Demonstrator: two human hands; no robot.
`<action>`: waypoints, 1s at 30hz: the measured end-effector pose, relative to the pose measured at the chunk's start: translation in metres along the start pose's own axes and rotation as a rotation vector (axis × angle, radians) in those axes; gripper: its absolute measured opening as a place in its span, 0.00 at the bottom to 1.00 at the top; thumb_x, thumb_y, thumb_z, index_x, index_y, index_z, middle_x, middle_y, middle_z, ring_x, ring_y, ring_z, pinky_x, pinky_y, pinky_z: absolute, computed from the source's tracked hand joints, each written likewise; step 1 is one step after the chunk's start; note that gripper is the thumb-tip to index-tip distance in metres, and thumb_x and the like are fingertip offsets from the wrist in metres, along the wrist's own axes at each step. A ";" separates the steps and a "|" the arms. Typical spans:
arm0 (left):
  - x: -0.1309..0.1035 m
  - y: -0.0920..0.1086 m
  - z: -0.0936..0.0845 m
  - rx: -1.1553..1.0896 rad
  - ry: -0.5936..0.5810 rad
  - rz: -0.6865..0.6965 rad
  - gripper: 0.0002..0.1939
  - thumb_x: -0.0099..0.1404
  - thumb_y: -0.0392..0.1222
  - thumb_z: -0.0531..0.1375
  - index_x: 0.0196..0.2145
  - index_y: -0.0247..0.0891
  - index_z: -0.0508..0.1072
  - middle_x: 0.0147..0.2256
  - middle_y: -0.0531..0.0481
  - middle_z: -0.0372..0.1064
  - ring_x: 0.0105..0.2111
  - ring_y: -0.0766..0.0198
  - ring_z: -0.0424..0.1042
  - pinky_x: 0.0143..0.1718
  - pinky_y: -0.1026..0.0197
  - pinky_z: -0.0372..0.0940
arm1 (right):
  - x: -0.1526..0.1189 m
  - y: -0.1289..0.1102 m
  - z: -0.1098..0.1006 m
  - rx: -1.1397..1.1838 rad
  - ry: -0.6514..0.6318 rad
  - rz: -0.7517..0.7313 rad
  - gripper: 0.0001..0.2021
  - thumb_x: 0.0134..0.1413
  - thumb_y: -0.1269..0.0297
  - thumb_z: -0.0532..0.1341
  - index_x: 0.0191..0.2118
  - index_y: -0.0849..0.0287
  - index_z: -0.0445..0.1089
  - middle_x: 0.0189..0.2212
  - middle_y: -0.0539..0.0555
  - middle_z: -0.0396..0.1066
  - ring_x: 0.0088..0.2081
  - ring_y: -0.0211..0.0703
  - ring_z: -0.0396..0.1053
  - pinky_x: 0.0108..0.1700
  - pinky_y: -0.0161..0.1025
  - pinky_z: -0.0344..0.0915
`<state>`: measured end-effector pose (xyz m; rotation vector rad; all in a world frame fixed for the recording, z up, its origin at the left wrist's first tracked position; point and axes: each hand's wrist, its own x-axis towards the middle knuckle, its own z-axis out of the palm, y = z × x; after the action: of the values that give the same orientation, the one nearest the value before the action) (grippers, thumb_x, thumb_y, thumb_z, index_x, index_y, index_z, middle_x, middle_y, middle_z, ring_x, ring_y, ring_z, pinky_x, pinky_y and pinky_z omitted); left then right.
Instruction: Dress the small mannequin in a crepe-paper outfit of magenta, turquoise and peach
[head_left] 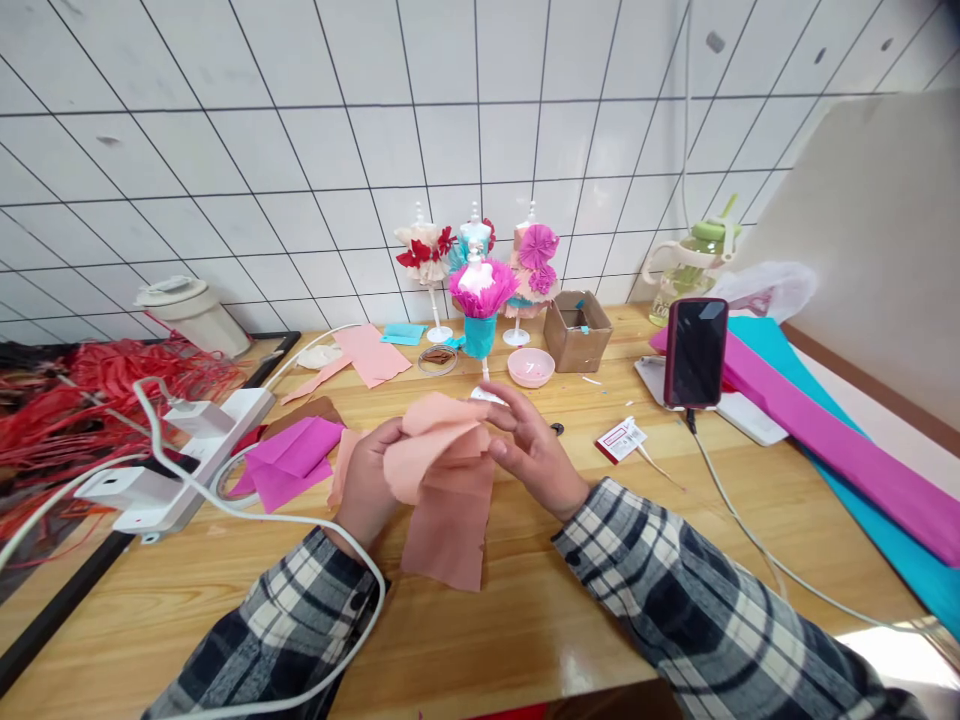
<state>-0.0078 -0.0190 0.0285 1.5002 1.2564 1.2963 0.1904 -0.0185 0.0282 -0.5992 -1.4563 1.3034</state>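
Note:
A strip of peach crepe paper [450, 500] is between my hands, its upper part curled over in a loose fold and its lower end hanging above the table. My left hand [369, 485] is closed on the left side of the paper, with the fingertips partly hidden behind it. At the right edge, the fingers and thumb of my right hand [536, 450] pinch the paper's upper part. Just beyond the hands, a small dress form [480, 335] wears magenta and turquoise crepe paper. Magenta paper sheets [296, 462] lie left of my left hand.
More decorated dress forms [431, 270] line the wall beside a small cardboard box [577, 335] and a pink bowl [531, 367]. A propped phone [696, 355] and rolled crepe paper [832, 440] stand right. A power strip [202, 460] with cables lies left; one cable crosses my left sleeve.

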 end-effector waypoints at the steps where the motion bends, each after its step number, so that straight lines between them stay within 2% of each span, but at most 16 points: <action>1: 0.001 -0.001 -0.001 -0.078 0.029 -0.013 0.14 0.49 0.43 0.67 0.36 0.38 0.77 0.36 0.48 0.77 0.37 0.55 0.74 0.40 0.56 0.67 | 0.000 0.001 -0.001 0.021 -0.056 0.037 0.33 0.49 0.46 0.63 0.60 0.47 0.55 0.57 0.55 0.61 0.54 0.49 0.63 0.47 0.44 0.67; 3: 0.003 -0.003 -0.001 -0.228 0.064 -0.012 0.17 0.49 0.43 0.67 0.38 0.38 0.76 0.37 0.47 0.76 0.36 0.56 0.74 0.38 0.58 0.68 | 0.001 0.005 -0.003 -0.030 -0.103 0.105 0.43 0.44 0.45 0.65 0.64 0.47 0.46 0.61 0.56 0.53 0.58 0.51 0.57 0.50 0.47 0.64; 4: 0.003 -0.004 0.000 -0.293 0.067 -0.007 0.16 0.50 0.43 0.67 0.38 0.38 0.76 0.38 0.47 0.76 0.36 0.57 0.74 0.38 0.58 0.68 | 0.001 0.007 -0.003 -0.090 -0.093 0.134 0.45 0.43 0.46 0.66 0.64 0.48 0.45 0.61 0.57 0.53 0.59 0.51 0.56 0.52 0.48 0.61; 7: 0.005 -0.005 0.003 -0.480 0.055 0.006 0.14 0.50 0.42 0.67 0.36 0.39 0.77 0.38 0.48 0.76 0.37 0.59 0.73 0.41 0.60 0.68 | 0.001 0.010 0.001 -0.344 -0.036 0.178 0.44 0.38 0.48 0.69 0.61 0.53 0.53 0.55 0.58 0.62 0.57 0.53 0.56 0.56 0.51 0.55; 9: 0.006 -0.005 0.006 -0.591 0.097 0.022 0.14 0.48 0.42 0.68 0.35 0.39 0.77 0.36 0.50 0.77 0.36 0.62 0.73 0.40 0.63 0.68 | 0.001 0.009 0.005 -0.489 -0.047 0.178 0.40 0.37 0.48 0.70 0.57 0.56 0.60 0.50 0.58 0.65 0.53 0.54 0.59 0.54 0.50 0.56; 12: 0.005 -0.005 0.011 -0.645 0.156 -0.030 0.12 0.51 0.43 0.66 0.34 0.38 0.78 0.36 0.51 0.77 0.37 0.63 0.73 0.42 0.63 0.67 | 0.000 0.009 0.013 -0.575 -0.097 0.170 0.29 0.41 0.46 0.67 0.48 0.59 0.68 0.41 0.56 0.69 0.43 0.49 0.65 0.45 0.43 0.61; 15: 0.003 -0.008 0.019 -0.527 0.084 -0.147 0.11 0.56 0.42 0.63 0.38 0.37 0.77 0.39 0.48 0.77 0.43 0.57 0.73 0.46 0.57 0.66 | -0.001 0.014 0.017 -0.573 -0.088 0.182 0.18 0.46 0.50 0.65 0.38 0.60 0.71 0.32 0.51 0.70 0.34 0.42 0.65 0.36 0.37 0.61; 18: 0.001 -0.013 0.024 -0.478 0.025 -0.201 0.12 0.58 0.41 0.61 0.40 0.39 0.77 0.39 0.47 0.77 0.48 0.53 0.71 0.49 0.53 0.66 | -0.001 0.024 0.016 -0.518 -0.025 0.231 0.10 0.50 0.58 0.62 0.33 0.60 0.71 0.27 0.48 0.69 0.30 0.38 0.64 0.32 0.33 0.59; 21: 0.002 -0.017 0.017 -0.608 0.007 -0.293 0.11 0.56 0.39 0.62 0.39 0.40 0.77 0.39 0.48 0.77 0.46 0.52 0.72 0.47 0.52 0.67 | 0.000 0.031 0.011 -0.451 -0.046 0.270 0.08 0.51 0.61 0.60 0.34 0.60 0.71 0.27 0.48 0.70 0.29 0.37 0.64 0.30 0.32 0.58; 25: 0.009 -0.018 -0.005 -0.748 -0.122 -0.477 0.10 0.55 0.38 0.63 0.36 0.35 0.77 0.35 0.44 0.78 0.39 0.52 0.76 0.43 0.52 0.71 | -0.001 0.029 0.010 -0.511 -0.113 0.292 0.06 0.48 0.63 0.61 0.31 0.59 0.70 0.24 0.46 0.67 0.27 0.35 0.61 0.28 0.31 0.55; 28: 0.015 -0.016 -0.014 -0.786 -0.182 -0.540 0.12 0.59 0.36 0.61 0.42 0.33 0.74 0.37 0.41 0.77 0.40 0.53 0.76 0.44 0.53 0.71 | -0.003 0.025 0.012 -0.603 -0.162 0.237 0.07 0.48 0.64 0.61 0.24 0.59 0.66 0.20 0.44 0.58 0.24 0.33 0.55 0.26 0.31 0.50; 30: 0.017 -0.014 -0.014 -0.819 -0.175 -0.532 0.15 0.61 0.34 0.59 0.46 0.34 0.72 0.41 0.42 0.76 0.42 0.54 0.75 0.46 0.54 0.70 | -0.003 0.024 0.013 -0.614 -0.187 0.211 0.08 0.49 0.64 0.60 0.23 0.59 0.64 0.19 0.43 0.56 0.23 0.33 0.54 0.26 0.31 0.48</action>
<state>-0.0245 -0.0002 0.0209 0.6204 0.7713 1.0813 0.1733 -0.0198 0.0064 -1.0754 -2.0114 1.0777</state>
